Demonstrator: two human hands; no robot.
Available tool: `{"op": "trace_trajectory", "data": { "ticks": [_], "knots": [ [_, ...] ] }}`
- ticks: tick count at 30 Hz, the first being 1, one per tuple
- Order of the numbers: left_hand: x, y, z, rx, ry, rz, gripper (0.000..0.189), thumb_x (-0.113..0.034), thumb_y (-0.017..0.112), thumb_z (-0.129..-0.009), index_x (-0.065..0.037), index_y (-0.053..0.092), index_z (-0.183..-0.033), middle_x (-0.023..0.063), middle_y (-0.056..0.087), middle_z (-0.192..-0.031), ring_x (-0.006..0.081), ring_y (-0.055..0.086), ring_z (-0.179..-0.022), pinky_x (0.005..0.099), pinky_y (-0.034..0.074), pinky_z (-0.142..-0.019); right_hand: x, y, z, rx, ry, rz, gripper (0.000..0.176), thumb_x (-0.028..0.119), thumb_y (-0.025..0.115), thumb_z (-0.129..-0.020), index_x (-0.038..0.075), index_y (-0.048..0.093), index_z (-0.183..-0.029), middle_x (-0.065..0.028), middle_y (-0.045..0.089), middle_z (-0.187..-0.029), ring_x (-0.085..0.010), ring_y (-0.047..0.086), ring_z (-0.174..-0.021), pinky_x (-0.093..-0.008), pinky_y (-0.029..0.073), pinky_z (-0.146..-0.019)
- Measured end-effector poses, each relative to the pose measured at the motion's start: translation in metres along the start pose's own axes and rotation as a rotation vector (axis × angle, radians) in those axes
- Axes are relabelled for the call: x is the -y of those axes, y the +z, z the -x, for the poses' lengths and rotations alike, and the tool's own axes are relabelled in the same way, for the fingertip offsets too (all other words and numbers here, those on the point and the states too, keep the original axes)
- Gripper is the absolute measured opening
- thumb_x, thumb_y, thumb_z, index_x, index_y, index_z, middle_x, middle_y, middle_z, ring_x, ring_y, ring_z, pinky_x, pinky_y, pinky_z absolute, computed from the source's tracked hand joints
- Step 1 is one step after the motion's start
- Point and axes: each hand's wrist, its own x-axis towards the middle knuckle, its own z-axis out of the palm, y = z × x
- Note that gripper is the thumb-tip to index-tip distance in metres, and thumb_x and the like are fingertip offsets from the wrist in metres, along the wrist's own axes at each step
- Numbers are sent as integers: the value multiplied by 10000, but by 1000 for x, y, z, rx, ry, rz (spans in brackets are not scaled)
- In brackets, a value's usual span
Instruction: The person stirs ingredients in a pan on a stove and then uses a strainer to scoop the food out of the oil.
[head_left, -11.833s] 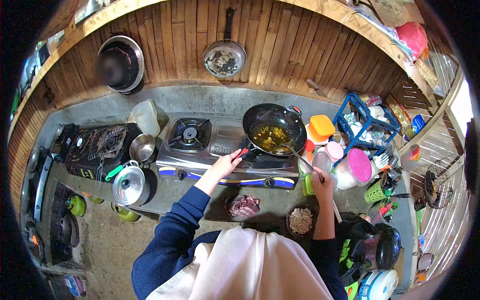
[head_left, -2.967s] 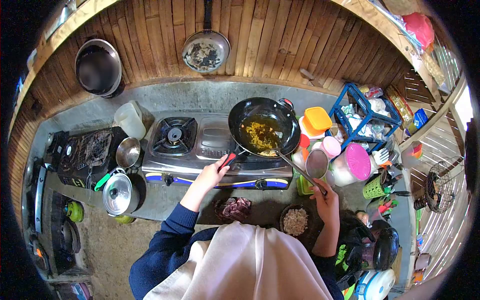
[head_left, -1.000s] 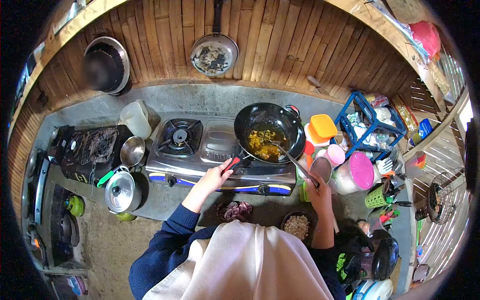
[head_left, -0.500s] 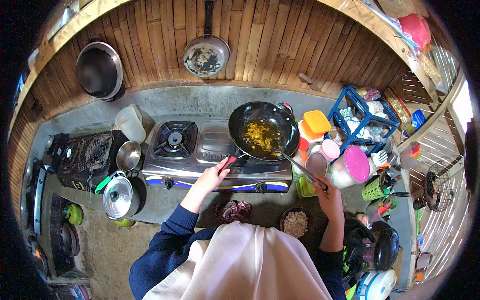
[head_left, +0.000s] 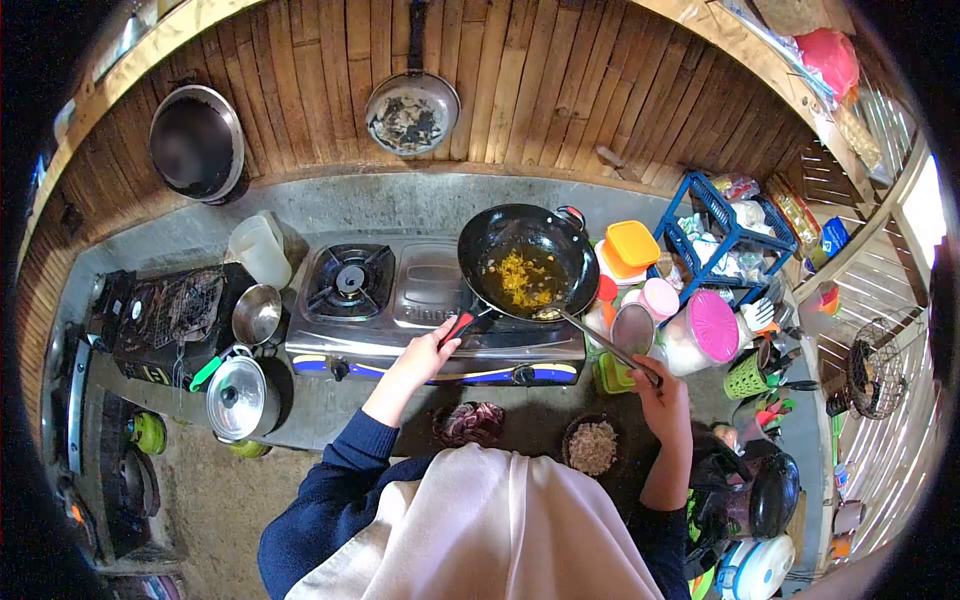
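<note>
On the right burner of the gas stove (head_left: 430,345) sits a black wok (head_left: 490,240) with a red-and-black handle. My left hand (head_left: 425,355) is closed around that handle. Inside the wok lies a chopped yellow mixture (head_left: 525,280) in shiny oil. My right hand (head_left: 662,392) grips the long metal handle of a spatula (head_left: 605,340), whose head rests in the near right part of the wok, partly hidden by food and rim. Below the stove, nearer my body, stand a bowl of pale shredded food (head_left: 592,447) and a crumpled dark patterned cloth (head_left: 468,424).
To the right crowd lidded plastic containers (head_left: 632,250), a pink-lidded jar (head_left: 712,328), a blue rack (head_left: 735,240) and a green utensil basket (head_left: 745,380). A lidded pot (head_left: 240,395) and a small steel pan (head_left: 257,313) stand left of the stove. Pans (head_left: 412,112) hang on the bamboo wall.
The spatula head has shifted slightly left in the wok, and my right hand has moved a little with it. The yellow mixture is more gathered. My left hand stays on the handle.
</note>
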Motion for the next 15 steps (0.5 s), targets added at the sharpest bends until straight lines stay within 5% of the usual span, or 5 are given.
{"op": "trace_trajectory", "data": {
  "ticks": [4,12,15],
  "knots": [
    [0,-1,0,-13,24,14,505,-345,525,-893,-211,389,-1360,237,610,-1038,382,583,-996,406,464,-866,21,8,-3,-17,129,-127,249,169,609,-870,11,613,-1063,-109,647,-779,-124,607,-706,-267,482,-650],
    [2,-1,-2,14,-10,-11,508,-342,530,-898,-227,381,-1369,228,616,-1048,362,590,-1011,384,459,-865,-5,61,-28,-41,56,-226,269,160,604,-877,7,593,-1098,-78,646,-829,-112,599,-684,-234,475,-620],
    [3,-1,-2,3,12,5,506,-344,527,-898,-228,382,-1369,231,609,-1063,364,581,-1028,385,455,-873,-6,79,-43,-40,87,-480,252,145,602,-874,14,600,-1090,-85,642,-858,-131,603,-680,-236,475,-605]
  ]
}}
